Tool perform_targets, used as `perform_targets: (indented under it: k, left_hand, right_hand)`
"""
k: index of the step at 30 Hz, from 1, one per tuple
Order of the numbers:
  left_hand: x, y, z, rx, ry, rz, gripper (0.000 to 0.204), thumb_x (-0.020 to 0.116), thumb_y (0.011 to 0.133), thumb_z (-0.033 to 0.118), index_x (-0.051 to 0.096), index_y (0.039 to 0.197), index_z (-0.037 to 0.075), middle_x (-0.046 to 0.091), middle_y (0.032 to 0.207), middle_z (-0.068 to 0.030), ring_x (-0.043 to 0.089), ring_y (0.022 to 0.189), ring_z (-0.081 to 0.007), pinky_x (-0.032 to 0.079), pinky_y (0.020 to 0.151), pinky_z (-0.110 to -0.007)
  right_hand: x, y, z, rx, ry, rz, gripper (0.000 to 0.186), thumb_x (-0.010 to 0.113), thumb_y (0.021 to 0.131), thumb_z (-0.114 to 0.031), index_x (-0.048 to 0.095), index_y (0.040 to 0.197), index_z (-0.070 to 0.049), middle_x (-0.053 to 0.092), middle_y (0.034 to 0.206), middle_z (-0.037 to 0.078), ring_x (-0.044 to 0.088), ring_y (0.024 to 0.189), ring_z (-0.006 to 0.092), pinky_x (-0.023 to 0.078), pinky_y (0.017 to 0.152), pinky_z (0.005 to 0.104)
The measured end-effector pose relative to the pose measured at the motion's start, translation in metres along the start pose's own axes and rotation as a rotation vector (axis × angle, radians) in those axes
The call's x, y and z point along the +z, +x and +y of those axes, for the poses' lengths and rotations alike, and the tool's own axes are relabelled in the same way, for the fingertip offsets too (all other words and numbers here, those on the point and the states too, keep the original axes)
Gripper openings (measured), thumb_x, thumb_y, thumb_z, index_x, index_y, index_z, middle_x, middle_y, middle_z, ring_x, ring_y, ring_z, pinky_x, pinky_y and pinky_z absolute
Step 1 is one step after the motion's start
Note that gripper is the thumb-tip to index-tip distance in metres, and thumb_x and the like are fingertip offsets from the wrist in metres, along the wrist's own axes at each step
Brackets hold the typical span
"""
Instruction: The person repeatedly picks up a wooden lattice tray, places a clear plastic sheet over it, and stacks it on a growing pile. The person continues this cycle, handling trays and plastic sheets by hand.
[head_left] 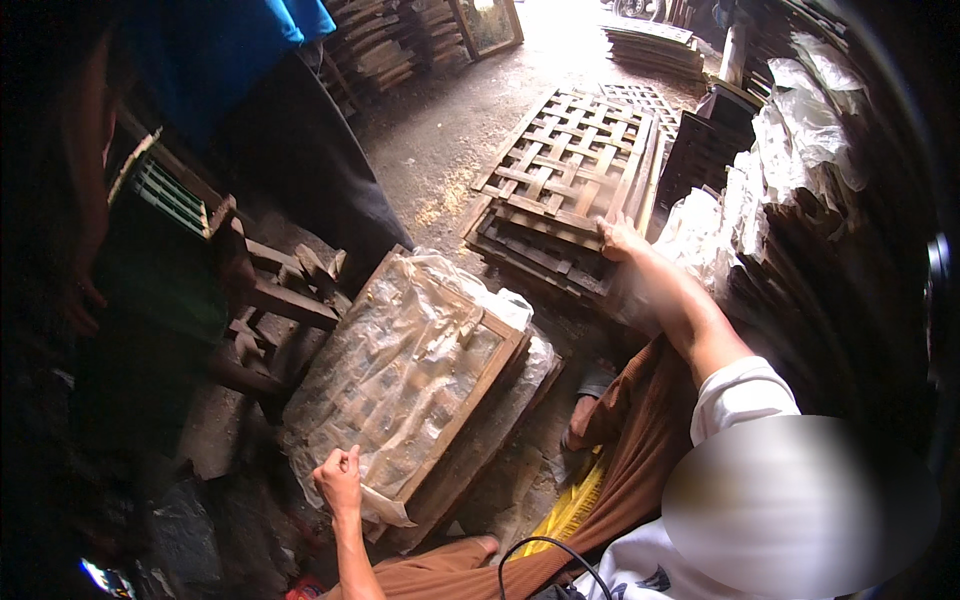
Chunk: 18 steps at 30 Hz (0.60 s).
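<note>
A framed wooden panel (460,413) lies on a low stack in front of me, with a wrinkled clear plastic sheet (400,335) spread over most of it. At the sheet's near left edge, my left hand (340,482) is closed in a pinch on the plastic. My right hand (622,238) reaches forward to another stack, its fingers closed on the near right corner of a woven wooden lattice panel (560,165). That panel lies slightly askew over further dark lattice panels (540,255). Part of the right hand's grip is hidden.
A person in a blue shirt (230,50) and dark trousers stands at the left, beside a wooden frame stand (290,300). Plastic-wrapped panels (790,150) lean along the right. Stacked boards (655,45) lie farther back. Yellow material (570,510) lies by my leg.
</note>
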<state>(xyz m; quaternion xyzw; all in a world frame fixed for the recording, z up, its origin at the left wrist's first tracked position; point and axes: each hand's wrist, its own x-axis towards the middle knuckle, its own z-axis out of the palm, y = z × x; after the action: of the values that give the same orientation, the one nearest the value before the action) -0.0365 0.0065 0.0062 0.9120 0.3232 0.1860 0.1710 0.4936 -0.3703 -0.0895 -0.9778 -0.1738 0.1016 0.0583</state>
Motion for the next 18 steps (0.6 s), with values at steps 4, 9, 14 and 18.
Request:
perform_targets:
  k: [4, 9, 14, 18]
  left_hand:
    - [0.000, 0.002, -0.004, -0.017, -0.015, -0.021, 0.031, 0.067, 0.080, 0.019, 0.052, 0.061, -0.001, 0.042, 0.046, -0.0121, 0.042, 0.042, -0.0285, 0.034, 0.046, -0.037]
    - [0.004, -0.003, -0.006, 0.037, 0.035, -0.049, 0.027, 0.066, 0.080, 0.018, 0.054, 0.064, 0.000, 0.045, 0.048, -0.0126, 0.046, 0.044, -0.0289, 0.036, 0.047, -0.038]
    - [0.008, 0.005, 0.003, 0.039, 0.015, -0.091, 0.026, 0.066, 0.080, 0.018, 0.055, 0.065, 0.000, 0.051, 0.053, -0.0140, 0.051, 0.048, -0.0294, 0.038, 0.049, -0.038]
    - [0.005, 0.006, 0.003, 0.024, 0.036, -0.100, 0.025, 0.066, 0.080, 0.018, 0.056, 0.067, -0.001, 0.055, 0.056, -0.0154, 0.055, 0.052, -0.0302, 0.041, 0.050, -0.038]
  right_hand:
    - [-0.001, -0.006, -0.018, 0.118, 0.104, -0.029, 0.061, 0.053, 0.074, -0.015, 0.037, 0.133, -0.023, 0.024, 0.140, 0.029, 0.034, 0.120, 0.0480, 0.038, 0.093, 0.0589]
    - [-0.017, -0.019, -0.022, 0.143, 0.163, -0.029, 0.060, 0.053, 0.072, -0.012, 0.038, 0.131, -0.016, 0.026, 0.137, 0.026, 0.032, 0.123, 0.0473, 0.035, 0.095, 0.0618]
    - [0.000, -0.005, -0.019, 0.294, 0.205, 0.054, 0.056, 0.055, 0.071, -0.017, 0.041, 0.126, -0.011, 0.029, 0.134, 0.027, 0.039, 0.117, 0.0487, 0.039, 0.096, 0.0538]
    - [-0.013, -0.008, -0.027, 0.237, 0.308, 0.028, 0.059, 0.059, 0.074, -0.021, 0.042, 0.130, -0.012, 0.023, 0.140, 0.026, 0.033, 0.123, 0.0498, 0.039, 0.098, 0.0512]
